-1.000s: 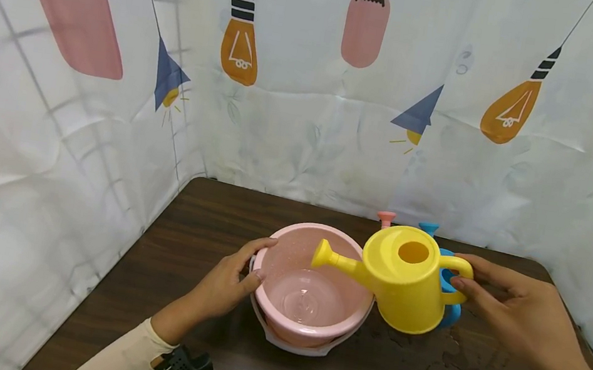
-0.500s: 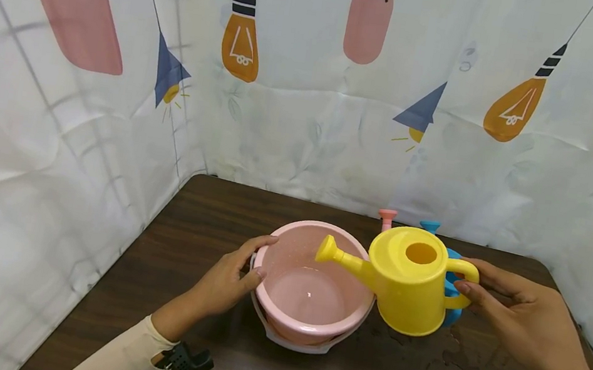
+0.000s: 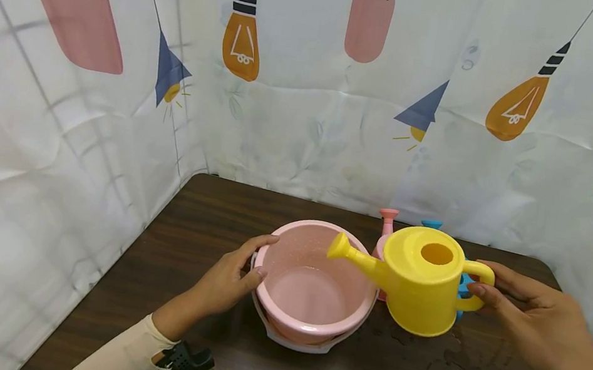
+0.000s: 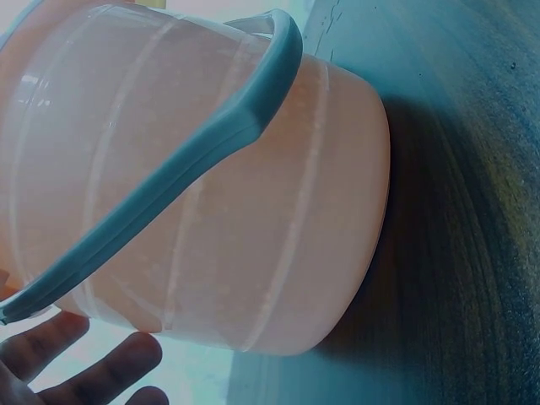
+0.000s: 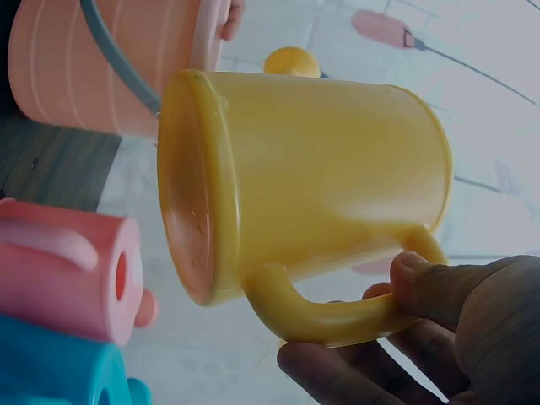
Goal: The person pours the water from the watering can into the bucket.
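My right hand (image 3: 545,321) grips the handle of a yellow watering can (image 3: 421,285), with the thumb on top in the right wrist view. The can is held up off the table, nearly upright, its spout pointing left over the rim of a pink bucket (image 3: 305,326). No water shows leaving the spout. My left hand (image 3: 223,276) rests on the bucket's left rim, thumb and forefinger spread along it. In the left wrist view several fingers (image 4: 110,371) extend beside the bucket wall, below its grey handle (image 4: 186,169). A little water seems to lie in the bucket.
A pink watering can (image 5: 59,261) and a blue watering can (image 5: 51,363) stand behind the yellow one, partly hidden in the head view. Wet patches (image 3: 464,367) mark the dark wooden table (image 3: 231,207). A patterned white curtain (image 3: 292,134) hangs behind.
The yellow watering can has moved slightly right with my right hand, and its spout now sits nearer the bucket's right side. More of the pink watering can shows. My left hand stays put.
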A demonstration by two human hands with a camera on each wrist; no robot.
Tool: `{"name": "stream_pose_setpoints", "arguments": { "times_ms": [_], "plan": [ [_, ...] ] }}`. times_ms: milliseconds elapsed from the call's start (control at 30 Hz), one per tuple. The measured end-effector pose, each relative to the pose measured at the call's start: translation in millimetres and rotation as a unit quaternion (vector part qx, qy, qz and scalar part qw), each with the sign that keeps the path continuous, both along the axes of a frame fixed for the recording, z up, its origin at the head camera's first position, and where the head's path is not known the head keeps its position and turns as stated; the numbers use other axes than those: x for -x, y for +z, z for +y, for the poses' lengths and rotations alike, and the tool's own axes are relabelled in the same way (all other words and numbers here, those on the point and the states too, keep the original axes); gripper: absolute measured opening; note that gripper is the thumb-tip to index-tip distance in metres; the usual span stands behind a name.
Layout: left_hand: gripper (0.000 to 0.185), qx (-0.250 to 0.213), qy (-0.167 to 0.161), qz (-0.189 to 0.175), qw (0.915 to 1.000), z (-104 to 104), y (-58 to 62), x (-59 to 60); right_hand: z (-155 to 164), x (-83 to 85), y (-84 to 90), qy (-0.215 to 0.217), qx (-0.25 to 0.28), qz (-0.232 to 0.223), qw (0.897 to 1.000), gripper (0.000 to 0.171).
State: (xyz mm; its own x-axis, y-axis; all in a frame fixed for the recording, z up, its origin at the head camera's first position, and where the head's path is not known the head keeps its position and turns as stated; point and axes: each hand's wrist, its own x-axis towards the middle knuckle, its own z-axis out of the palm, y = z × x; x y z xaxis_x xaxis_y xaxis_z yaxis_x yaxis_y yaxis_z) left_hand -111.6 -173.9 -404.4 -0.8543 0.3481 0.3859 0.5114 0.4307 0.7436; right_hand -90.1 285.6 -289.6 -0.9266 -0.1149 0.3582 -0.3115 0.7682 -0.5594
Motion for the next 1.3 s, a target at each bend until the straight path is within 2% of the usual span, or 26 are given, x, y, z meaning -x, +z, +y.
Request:
{"name": "stream_pose_setpoints", "arguments": {
  "times_ms": [133,267,500,900,1300],
  "plan": [
    [0.056,0.001,-0.001,0.002,1.0000,-0.4,1.0,-0.2,7.2,1.4,-2.8,0.006,0.007,0.021,1.000,0.035],
    [0.057,0.001,0.000,-0.001,1.0000,-0.8,1.1,-0.6,15.5,2.7,-6.1,-0.006,0.001,0.037,0.999,0.035],
    [0.056,0.000,0.000,-0.002,1.0000,-1.0,-0.3,-0.2,28.6,5.3,-11.9,-0.024,0.030,0.045,0.998,0.036],
    [0.056,0.002,-0.005,0.005,1.0000,-1.8,-2.2,0.3,53.3,12.1,-27.0,-0.031,0.149,0.039,0.988,0.049],
    [0.055,0.002,-0.006,0.015,0.9999,-1.0,-1.9,1.4,72.1,16.9,-38.6,-0.034,0.160,0.094,0.982,0.045]
  ]
}}
